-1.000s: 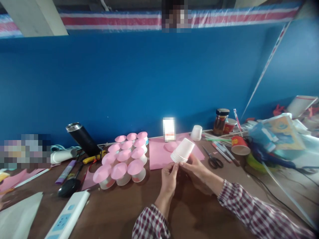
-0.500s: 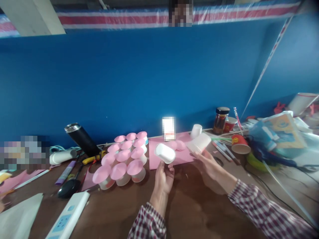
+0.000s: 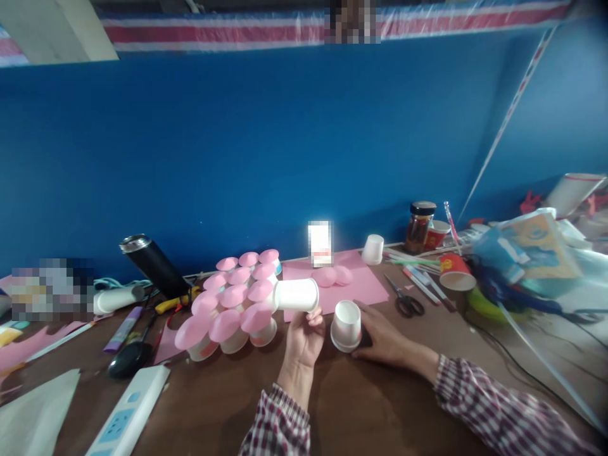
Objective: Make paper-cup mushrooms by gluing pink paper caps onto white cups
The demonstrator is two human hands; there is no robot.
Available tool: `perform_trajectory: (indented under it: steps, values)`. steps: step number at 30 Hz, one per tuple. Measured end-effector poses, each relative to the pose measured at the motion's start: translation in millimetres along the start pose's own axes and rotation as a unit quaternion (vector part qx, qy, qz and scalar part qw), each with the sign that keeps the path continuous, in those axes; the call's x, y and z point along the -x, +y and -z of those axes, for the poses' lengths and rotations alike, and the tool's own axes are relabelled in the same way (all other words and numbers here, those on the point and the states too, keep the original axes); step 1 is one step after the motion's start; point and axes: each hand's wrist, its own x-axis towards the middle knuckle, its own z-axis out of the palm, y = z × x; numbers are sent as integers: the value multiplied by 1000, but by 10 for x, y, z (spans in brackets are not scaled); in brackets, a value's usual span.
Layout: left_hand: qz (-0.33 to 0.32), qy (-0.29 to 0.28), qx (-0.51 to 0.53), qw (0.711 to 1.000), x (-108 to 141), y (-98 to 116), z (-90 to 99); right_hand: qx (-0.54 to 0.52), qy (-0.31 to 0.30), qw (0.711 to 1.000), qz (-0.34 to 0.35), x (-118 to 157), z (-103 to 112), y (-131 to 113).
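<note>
My left hand (image 3: 304, 339) holds a white paper cup (image 3: 297, 295) tipped on its side, its wide rim toward the right. Upside down on the table stands a second white cup (image 3: 346, 323). My right hand (image 3: 380, 337) is just to the right of that cup, fingers apart and curved beside it; whether they touch it is unclear. Behind both hands lies a pink sheet (image 3: 365, 289) with two pink paper discs (image 3: 325, 277) on it. To the left, several upturned cups wear pink cone tops (image 3: 225, 326).
Scissors (image 3: 409, 305), pens and a red cup (image 3: 456, 272) lie on the right. A white cup (image 3: 373, 249) and a jar (image 3: 420, 228) stand near the wall. On the left are a black bottle (image 3: 154, 266) and a power strip (image 3: 128, 411).
The cup in my left hand has turned sideways and moved left. My right hand has come down nearer, and the cups it held now stand upside down on the table.
</note>
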Motion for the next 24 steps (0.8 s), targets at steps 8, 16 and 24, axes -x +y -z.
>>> perform_trajectory:
  steps: [8, 16, 24]
  values:
    - [-40, 86, -45, 994, -97, -23, 13, -92, 100, 991, 16, -216, 556, -323]
    - [-55, 41, -139, 988, -106, -91, 67, 69, 108, 978, 167, -746, 227, -918]
    - [-48, 24, -164, 985, -89, -171, 64, 3, 122, 988, 97, -731, 281, -753]
